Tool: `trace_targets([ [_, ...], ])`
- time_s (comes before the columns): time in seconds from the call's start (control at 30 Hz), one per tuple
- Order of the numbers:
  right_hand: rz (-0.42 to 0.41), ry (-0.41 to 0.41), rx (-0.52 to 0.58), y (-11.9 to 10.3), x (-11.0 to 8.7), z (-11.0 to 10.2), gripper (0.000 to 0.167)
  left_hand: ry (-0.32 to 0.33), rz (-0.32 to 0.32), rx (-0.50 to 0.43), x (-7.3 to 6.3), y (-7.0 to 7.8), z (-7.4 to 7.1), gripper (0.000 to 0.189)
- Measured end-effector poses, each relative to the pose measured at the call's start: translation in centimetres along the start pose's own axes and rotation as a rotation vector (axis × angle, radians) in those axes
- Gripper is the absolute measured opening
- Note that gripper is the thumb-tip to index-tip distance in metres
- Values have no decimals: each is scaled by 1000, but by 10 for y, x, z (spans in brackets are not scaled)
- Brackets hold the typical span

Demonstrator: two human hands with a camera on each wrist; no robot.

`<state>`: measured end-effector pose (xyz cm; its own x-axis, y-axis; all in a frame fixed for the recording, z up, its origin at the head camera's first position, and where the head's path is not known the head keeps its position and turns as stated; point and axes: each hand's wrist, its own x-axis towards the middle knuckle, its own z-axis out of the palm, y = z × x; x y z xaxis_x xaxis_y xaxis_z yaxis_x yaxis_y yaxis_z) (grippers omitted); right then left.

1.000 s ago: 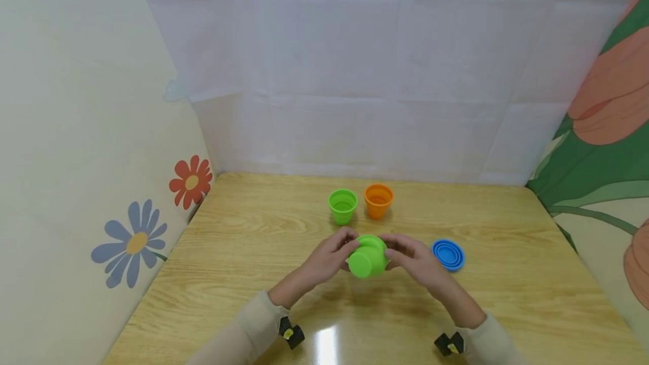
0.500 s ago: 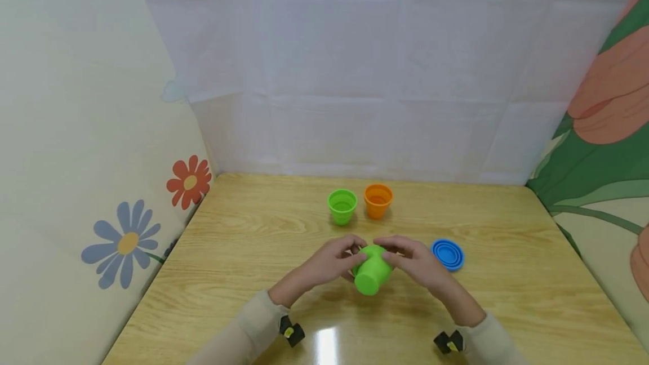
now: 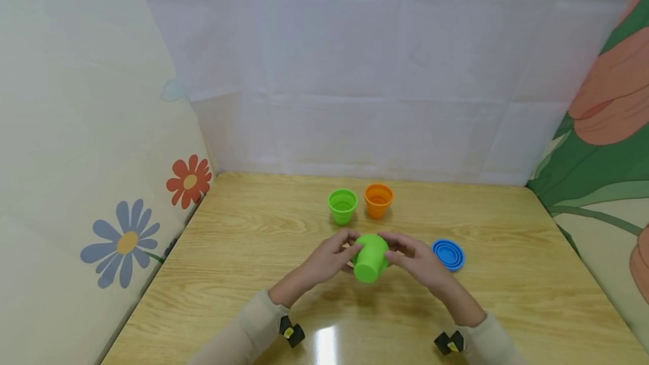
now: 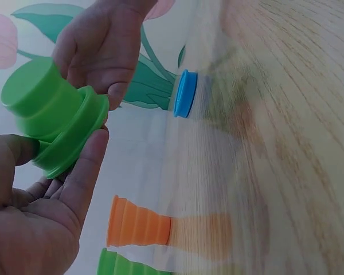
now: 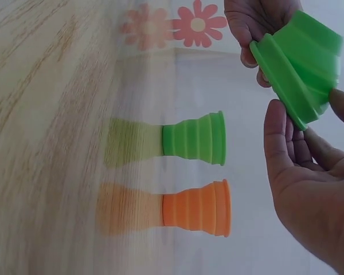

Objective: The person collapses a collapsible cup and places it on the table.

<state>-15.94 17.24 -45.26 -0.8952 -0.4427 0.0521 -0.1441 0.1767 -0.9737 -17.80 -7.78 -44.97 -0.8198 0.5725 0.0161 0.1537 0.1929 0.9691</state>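
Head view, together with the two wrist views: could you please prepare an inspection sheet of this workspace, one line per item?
Surface: wood-grain table; bright reflection on the near part.
Job's things: held green cup, tilted, base toward the person, wall unevenly folded near the rim.
Clutter: nothing seen beyond three other cups: upright green cup and orange cup, side by side, apart; blue cup collapsed flat, at right.
Hands: left hand and right hand both grip the held green cup.
Cables: nothing seen.
Surroundings: white sheet behind, flower pictures at both sides.
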Motion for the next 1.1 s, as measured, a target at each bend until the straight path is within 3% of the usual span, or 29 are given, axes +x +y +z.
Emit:
trace_targets([
  [0.23, 8, 14, -22, -1, 0, 0, 45, 16, 2, 46, 1, 0, -1, 27],
  [0.43, -19, 44, -108, 2, 0, 3, 38, -9, 29, 116, 2, 0, 0, 25],
  [0.8, -34, 94, -207, 0, 0, 9, 27, 48, 59, 265, 1, 3, 3, 12],
  [1.1, -23, 113, -243, -1, 2, 13, 25, 60, 71, 298, 1, 2, 3, 12],
])
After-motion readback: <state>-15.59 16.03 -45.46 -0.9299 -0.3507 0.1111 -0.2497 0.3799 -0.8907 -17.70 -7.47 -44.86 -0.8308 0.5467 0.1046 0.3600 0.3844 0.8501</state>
